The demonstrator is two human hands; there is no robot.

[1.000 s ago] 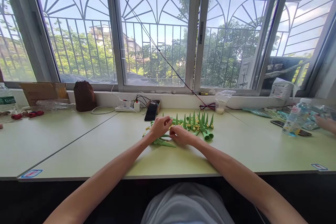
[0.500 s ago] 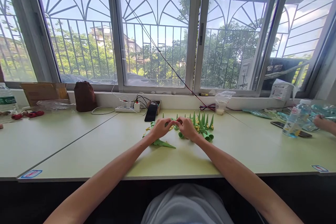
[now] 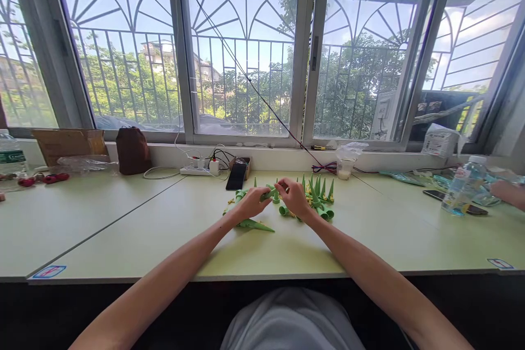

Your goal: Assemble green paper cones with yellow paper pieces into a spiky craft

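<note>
My left hand (image 3: 253,203) is closed around a green cone-shaped piece (image 3: 268,194), which pokes out past the fingers toward the right. At that end, my right hand (image 3: 292,198) has thumb and fingers pinched together; whatever is between them is too small to make out. Under and beside the left wrist lies a long green cone (image 3: 257,225), its point to the right. Several green cones (image 3: 315,192) with small yellow parts stand upright behind the right hand. Hollow green cones (image 3: 327,214) lie on their sides by the right wrist.
The pale table (image 3: 164,229) holds a phone (image 3: 237,175) propped at the back, a power strip (image 3: 200,170) and a brown pouch (image 3: 133,151). On the right are a plastic bottle (image 3: 463,186), another phone (image 3: 455,202) and another person's hand (image 3: 506,191).
My hands have drawn slightly apart, with the left a little lower. The green piece in the left hand now shows between them. The other person's hand at the right has shifted slightly.
</note>
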